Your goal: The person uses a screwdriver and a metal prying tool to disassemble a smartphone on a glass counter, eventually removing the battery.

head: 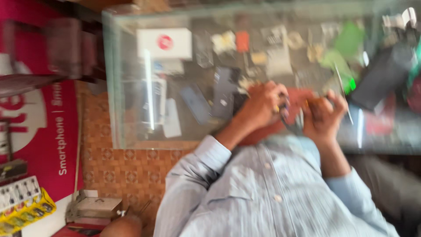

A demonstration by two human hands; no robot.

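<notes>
Though smeared by motion blur throughout, still readable from left to right as follows. At the far left, a magenta banner (44, 131) with white lettering, and near its foot a yellow card of small parts (24, 210) beside a pale flat box (94, 206). Next to these, a brown woven-pattern surface (127, 169) running under the near edge of a glass counter (110, 87). Inside the counter, toward its far left corner, a white box with a round red mark (164, 43); right of it, several dark phone-shaped slabs (224, 87) and pale scraps lying flat, too blurred to name more closely. Further right, a light blue striped sleeve (206, 162) leading up to the left hand (263, 105), fingers curled together and clamped on a small dark object (290, 119), held just above a red mat (302, 97) on the counter top. Immediately right of that object, touching it, the right hand (325, 113), fingers bent in tight and close together; impossible to tell exactly what is pinched between them. Just beside and beyond the right hand, a thin pale rod (343, 90) slanting toward the near right, either gripped or merely lying on the glass, not clear which. Farther off to the right, bright green scraps (347, 44) under the glass, then a large dark slab (382, 74) tilted near the far right edge.
</notes>
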